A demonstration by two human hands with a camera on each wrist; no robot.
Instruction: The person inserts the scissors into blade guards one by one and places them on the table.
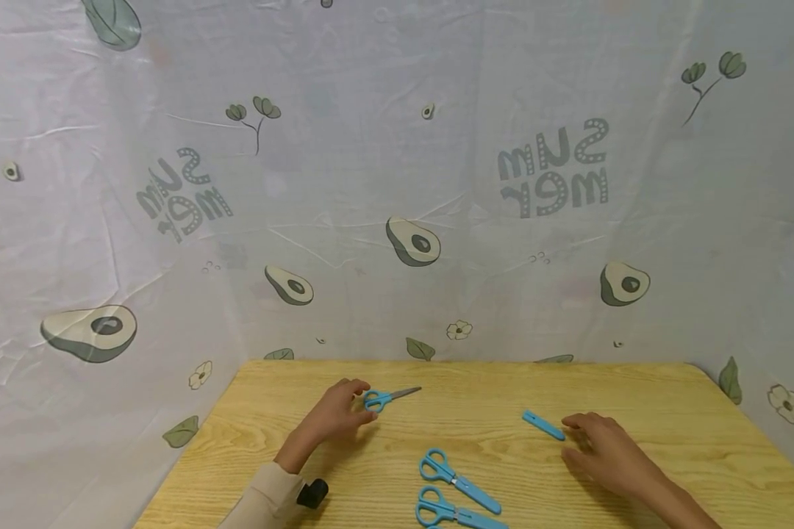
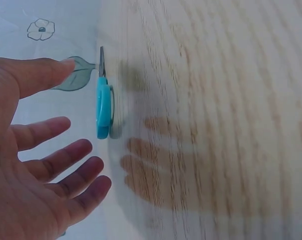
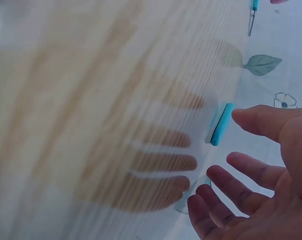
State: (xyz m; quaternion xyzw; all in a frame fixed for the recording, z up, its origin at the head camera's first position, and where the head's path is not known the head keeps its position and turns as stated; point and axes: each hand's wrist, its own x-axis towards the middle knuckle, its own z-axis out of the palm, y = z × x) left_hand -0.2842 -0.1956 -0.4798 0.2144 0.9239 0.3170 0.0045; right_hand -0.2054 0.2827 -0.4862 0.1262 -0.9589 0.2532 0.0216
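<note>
Blue-handled scissors lie on the table with their metal blades bare and pointing right. Around their handle end, without visibly gripping it, is my left hand, its fingers loosely spread; the left wrist view shows a gap between that hand and the scissors. Farther right lies a blue blade cover, separate from any scissors. My right hand hovers just beside its right end, thumb and fingers apart. In the right wrist view nothing is held, and the cover rests near the thumb tip.
Two more blue scissors, one pair behind another, lie at the table's front middle with covers over their blades. Part of another blue item shows at the bottom edge. A patterned cloth hangs behind the wooden table.
</note>
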